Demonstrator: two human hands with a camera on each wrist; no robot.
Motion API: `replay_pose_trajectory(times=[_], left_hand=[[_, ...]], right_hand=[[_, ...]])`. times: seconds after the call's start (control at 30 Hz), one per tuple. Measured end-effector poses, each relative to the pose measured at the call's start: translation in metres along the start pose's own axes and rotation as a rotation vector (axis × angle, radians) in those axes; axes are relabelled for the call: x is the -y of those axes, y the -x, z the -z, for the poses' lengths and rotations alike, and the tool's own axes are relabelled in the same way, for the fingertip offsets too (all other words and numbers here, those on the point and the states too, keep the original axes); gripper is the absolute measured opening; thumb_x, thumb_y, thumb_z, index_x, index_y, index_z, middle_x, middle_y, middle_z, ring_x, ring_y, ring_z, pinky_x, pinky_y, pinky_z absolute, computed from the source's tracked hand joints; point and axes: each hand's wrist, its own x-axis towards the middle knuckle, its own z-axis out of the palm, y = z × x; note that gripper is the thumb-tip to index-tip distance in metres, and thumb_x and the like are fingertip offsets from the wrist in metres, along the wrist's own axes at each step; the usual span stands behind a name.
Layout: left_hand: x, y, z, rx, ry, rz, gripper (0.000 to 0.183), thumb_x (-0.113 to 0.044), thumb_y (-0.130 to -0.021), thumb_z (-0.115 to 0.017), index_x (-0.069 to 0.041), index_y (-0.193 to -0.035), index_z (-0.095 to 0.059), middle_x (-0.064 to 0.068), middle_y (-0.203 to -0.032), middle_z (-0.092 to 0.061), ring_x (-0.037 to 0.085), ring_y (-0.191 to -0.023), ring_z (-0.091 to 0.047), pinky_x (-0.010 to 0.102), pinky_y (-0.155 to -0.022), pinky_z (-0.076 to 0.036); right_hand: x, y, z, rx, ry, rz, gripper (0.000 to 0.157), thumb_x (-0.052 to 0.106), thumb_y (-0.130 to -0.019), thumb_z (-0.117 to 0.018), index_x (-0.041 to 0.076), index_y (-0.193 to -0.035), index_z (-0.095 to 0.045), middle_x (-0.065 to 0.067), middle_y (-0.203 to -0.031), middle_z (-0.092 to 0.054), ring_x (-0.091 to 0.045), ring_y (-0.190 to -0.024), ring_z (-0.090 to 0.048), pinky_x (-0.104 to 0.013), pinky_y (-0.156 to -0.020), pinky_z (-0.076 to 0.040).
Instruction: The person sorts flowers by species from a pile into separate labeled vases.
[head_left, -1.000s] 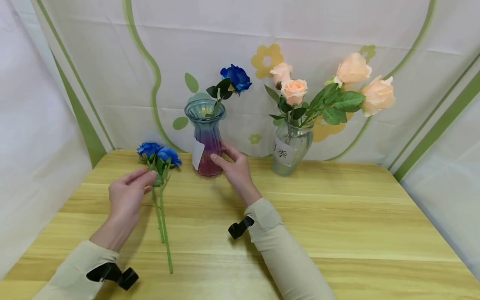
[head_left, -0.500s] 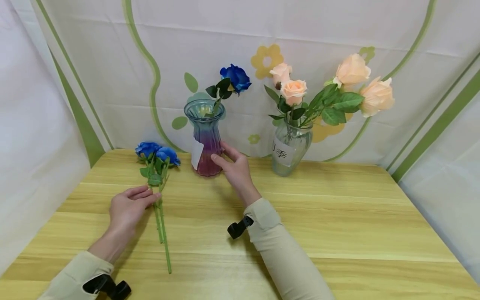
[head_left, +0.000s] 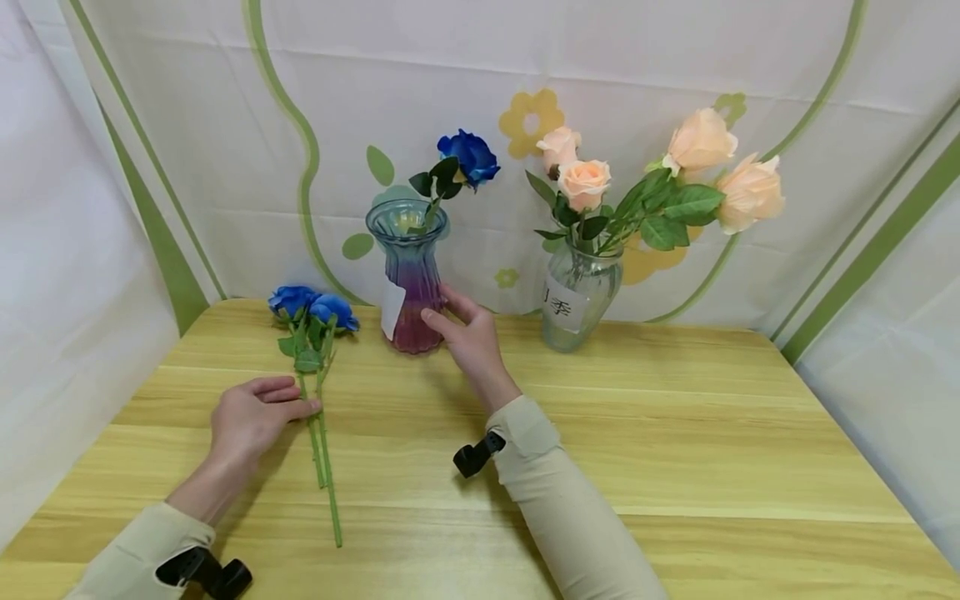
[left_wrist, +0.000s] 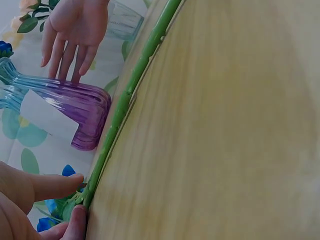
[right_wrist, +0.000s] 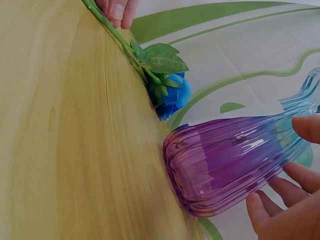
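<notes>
Two blue roses [head_left: 333, 311] with green stems [head_left: 324, 467] lie on the table at left. My left hand [head_left: 255, 415] is over the upper stems, its thumb and fingers spread around them. In the left wrist view, the thumb and forefinger stand apart on either side of a stem [left_wrist: 121, 107]. My right hand [head_left: 474, 342] rests straight fingers at the right side of a blue-to-purple ribbed glass vase [head_left: 420, 279]; it does not grip it. That vase stands upright with one blue rose [head_left: 468, 157] in it and a white paper label [head_left: 392, 308].
To the right a clear glass vase [head_left: 600, 292] with a handwritten label [head_left: 564, 304] holds several peach roses [head_left: 699, 140]. A white patterned cloth [head_left: 420, 75] hangs behind the wooden table [head_left: 712, 433]. Black wrist cameras [head_left: 480, 454] sit on both sleeves.
My left hand has slid down from the leaves to the bare part of the stems, toward me. My right hand stays at the vase, and the roses lie where they were.
</notes>
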Motion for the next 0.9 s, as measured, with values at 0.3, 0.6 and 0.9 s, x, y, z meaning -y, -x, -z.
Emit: replay_pose_trajectory(times=[0.3,0.6,0.9], left_hand=[[-0.001,-0.004,-0.001,0.001,-0.040,-0.036,0.069,-0.027,-0.089,-0.088,0.002,-0.145,-0.059,0.023,-0.135,-0.071,0.042,-0.128,-0.063,0.059,-0.113,-0.047],[-0.001,-0.010,0.006,0.026,-0.141,-0.086,0.065,-0.029,-0.090,-0.086,0.004,-0.140,-0.062,0.018,-0.119,-0.079,0.047,-0.127,-0.063,0.065,-0.114,-0.042],[-0.006,-0.016,0.009,0.029,-0.230,-0.118,0.060,-0.029,-0.091,-0.083,0.006,-0.136,-0.065,0.019,-0.113,-0.080,0.029,-0.093,-0.080,0.032,-0.075,-0.055]], right_hand=[[-0.003,-0.002,0.000,-0.005,0.004,0.004,0.058,0.026,-0.100,-0.076,0.019,-0.154,-0.057,-0.001,-0.159,-0.057,-0.021,-0.153,-0.047,-0.043,-0.122,-0.046],[-0.003,-0.002,0.000,-0.011,0.006,0.006,0.056,0.025,-0.100,-0.076,0.019,-0.153,-0.059,-0.002,-0.158,-0.058,-0.021,-0.152,-0.048,-0.042,-0.121,-0.047],[-0.003,-0.001,0.001,-0.012,0.013,0.014,0.056,0.024,-0.100,-0.075,0.018,-0.153,-0.059,-0.002,-0.158,-0.059,-0.022,-0.151,-0.049,-0.042,-0.121,-0.047]])
